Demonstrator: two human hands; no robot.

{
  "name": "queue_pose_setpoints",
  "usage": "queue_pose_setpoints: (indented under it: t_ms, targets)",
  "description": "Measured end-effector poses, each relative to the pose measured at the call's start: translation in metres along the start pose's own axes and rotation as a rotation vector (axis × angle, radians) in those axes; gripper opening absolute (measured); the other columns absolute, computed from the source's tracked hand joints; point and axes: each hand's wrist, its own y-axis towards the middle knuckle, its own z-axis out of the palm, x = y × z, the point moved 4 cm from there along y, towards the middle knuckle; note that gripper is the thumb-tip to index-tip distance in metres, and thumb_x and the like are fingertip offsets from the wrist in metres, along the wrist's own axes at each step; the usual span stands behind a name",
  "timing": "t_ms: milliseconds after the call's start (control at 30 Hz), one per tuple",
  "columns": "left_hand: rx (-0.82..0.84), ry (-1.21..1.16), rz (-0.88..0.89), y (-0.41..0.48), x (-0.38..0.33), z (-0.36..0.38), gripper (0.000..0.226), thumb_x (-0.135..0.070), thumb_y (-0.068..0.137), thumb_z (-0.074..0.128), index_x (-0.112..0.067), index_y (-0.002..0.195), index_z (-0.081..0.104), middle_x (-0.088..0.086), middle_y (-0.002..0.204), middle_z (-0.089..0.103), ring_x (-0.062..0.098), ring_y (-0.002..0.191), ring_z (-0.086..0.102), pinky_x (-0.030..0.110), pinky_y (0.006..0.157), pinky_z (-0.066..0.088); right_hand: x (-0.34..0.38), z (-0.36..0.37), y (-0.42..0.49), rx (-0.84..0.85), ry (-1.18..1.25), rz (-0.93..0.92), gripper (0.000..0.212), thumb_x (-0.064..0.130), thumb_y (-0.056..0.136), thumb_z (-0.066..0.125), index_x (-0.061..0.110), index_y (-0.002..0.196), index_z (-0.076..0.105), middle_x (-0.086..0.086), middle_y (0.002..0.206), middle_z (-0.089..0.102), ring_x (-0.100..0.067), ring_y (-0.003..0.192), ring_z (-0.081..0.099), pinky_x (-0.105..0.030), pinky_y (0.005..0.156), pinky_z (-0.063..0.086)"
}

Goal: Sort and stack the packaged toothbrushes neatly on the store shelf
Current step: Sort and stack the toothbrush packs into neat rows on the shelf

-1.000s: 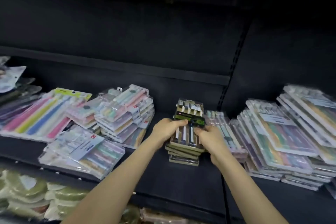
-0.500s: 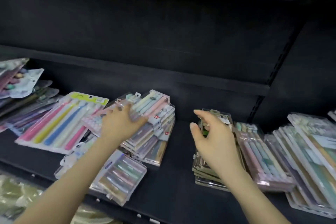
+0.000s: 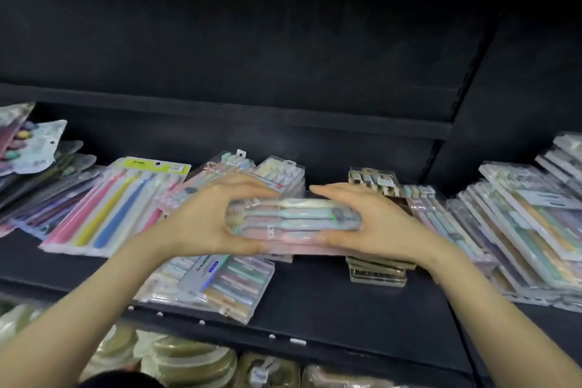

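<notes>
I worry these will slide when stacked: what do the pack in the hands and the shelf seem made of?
The pastel toothbrush pack, held between left hand and right hand, looks like clear glossy plastic: brushes show through and light streaks cross it. The shelf looks matt black, perhaps painted metal: it shows no glare.

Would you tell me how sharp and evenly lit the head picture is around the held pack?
Head view: the pastel toothbrush pack, gripped between left hand and right hand, is smeared by motion blur. Head view: the right-edge stacks are soft too. Head view: the black shelf is dim, its lines bent by wide-angle distortion.
</notes>
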Motion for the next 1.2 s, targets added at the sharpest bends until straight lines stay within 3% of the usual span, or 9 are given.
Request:
queue_pose_setpoints:
  t_ms: [133, 233, 333, 467, 733, 833, 967, 1100, 1200]
  targets:
    - [0.1, -0.037, 0.035, -0.019, -0.017, 0.021, 0.066, -0.029, 0.064, 0.088, -0.021, 0.124, 0.062, -0.011, 0.121, 0.057, 0.002, 0.117, 0.049, 0.018, 0.103, 0.034, 0.009, 0.022, -0.035, 0.193, -0.057, -0.049, 0.089, 0.066, 0.069, 0.069, 0.057, 0.138, 0.014, 0.022, 0.127, 0.041, 0.002, 0.112, 0.039, -0.02, 0.099, 0.033]
    - [0.224, -0.097, 0.009, -0.034, -0.009, 0.035, 0.067, -0.05, 0.069, 0.08, -0.033, 0.129, 0.054, -0.021, 0.129, 0.05, -0.009, 0.122, 0.041, 0.01, 0.104, 0.027, 0.003, 0.044, -0.061, 0.155, 0.012, 0.014, 0.089, 0.062, 0.069, 0.071, 0.051, 0.142, 0.023, 0.025, 0.111, 0.042, 0.009, 0.1, 0.04, -0.009, 0.086, 0.034]
    - [-0.059, -0.094, -0.209, -0.038, 0.036, 0.012, 0.06, -0.068, 0.074, 0.06, -0.036, 0.125, 0.056, -0.028, 0.123, 0.05, -0.018, 0.116, 0.04, 0.002, 0.094, 0.028, -0.009, 0.059, -0.08, 0.177, 0.07, 0.103, 0.087, 0.061, 0.069, 0.073, 0.042, 0.144, 0.033, 0.025, 0.108, 0.045, 0.011, 0.101, 0.043, -0.007, 0.083, 0.038]
    - [-0.299, 0.195, -0.799, -0.038, 0.132, -0.016, 0.063, -0.052, 0.091, 0.053, -0.01, 0.137, 0.046, 0.018, 0.133, 0.052, 0.033, 0.122, 0.048, 0.039, 0.101, 0.039, -0.021, 0.066, -0.087, 0.192, 0.128, 0.212, 0.086, 0.059, 0.069, 0.075, 0.042, 0.143, 0.036, 0.024, 0.131, 0.046, 0.008, 0.116, 0.044, -0.005, 0.091, 0.033]
    - [-0.213, -0.442, -1.064, -0.015, 0.185, -0.022, 0.081, -0.025, 0.071, 0.084, 0.006, 0.134, 0.043, 0.019, 0.128, 0.057, 0.032, 0.116, 0.055, 0.039, 0.101, 0.043, -0.02, 0.058, -0.089, 0.086, 0.14, 0.282, 0.086, 0.059, 0.067, 0.075, 0.041, 0.142, 0.037, 0.021, 0.132, 0.044, 0.003, 0.122, 0.042, -0.011, 0.098, 0.033]
    - [-0.168, -0.462, -1.094, -0.017, 0.188, -0.025, 0.065, -0.017, 0.073, 0.082, 0.007, 0.124, 0.05, 0.012, 0.088, 0.064, 0.023, 0.076, 0.058, 0.029, 0.067, 0.044, -0.017, 0.053, -0.096, 0.054, 0.128, 0.275, 0.086, 0.058, 0.067, 0.076, 0.041, 0.142, 0.038, 0.021, 0.134, 0.044, 0.005, 0.121, 0.041, -0.002, 0.093, 0.03]
    - [-0.342, -0.322, -1.072, -0.02, 0.182, -0.04, 0.067, -0.016, 0.076, 0.079, 0.008, 0.129, 0.046, 0.019, 0.12, 0.058, 0.032, 0.092, 0.061, 0.038, 0.082, 0.043, -0.014, 0.05, -0.106, -0.001, 0.106, 0.282, 0.086, 0.056, 0.067, 0.077, 0.04, 0.143, 0.039, 0.015, 0.131, 0.049, 0.0, 0.116, 0.046, -0.002, 0.091, 0.031]
    - [-0.431, -0.216, -0.965, -0.02, 0.144, -0.055, 0.02, -0.013, 0.082, 0.071, 0.003, 0.088, 0.062, 0.016, 0.063, 0.056, 0.026, 0.052, 0.062, 0.03, 0.052, 0.034, -0.008, 0.042, -0.115, -0.094, 0.139, 0.268, 0.082, 0.056, 0.064, 0.078, 0.045, 0.137, 0.041, 0.022, 0.128, 0.048, 0.004, 0.117, 0.045, -0.004, 0.092, 0.032]
    - [-0.445, -0.334, -0.83, -0.022, 0.099, -0.052, 0.031, -0.012, 0.081, 0.071, -0.011, 0.052, 0.062, 0.01, 0.059, 0.039, 0.02, 0.043, 0.044, 0.03, 0.052, 0.027, 0.0, 0.03, -0.12, -0.205, 0.186, 0.275, 0.083, 0.055, 0.063, 0.077, 0.039, 0.138, 0.045, 0.021, 0.122, 0.051, 0.002, 0.112, 0.049, -0.014, 0.095, 0.039]
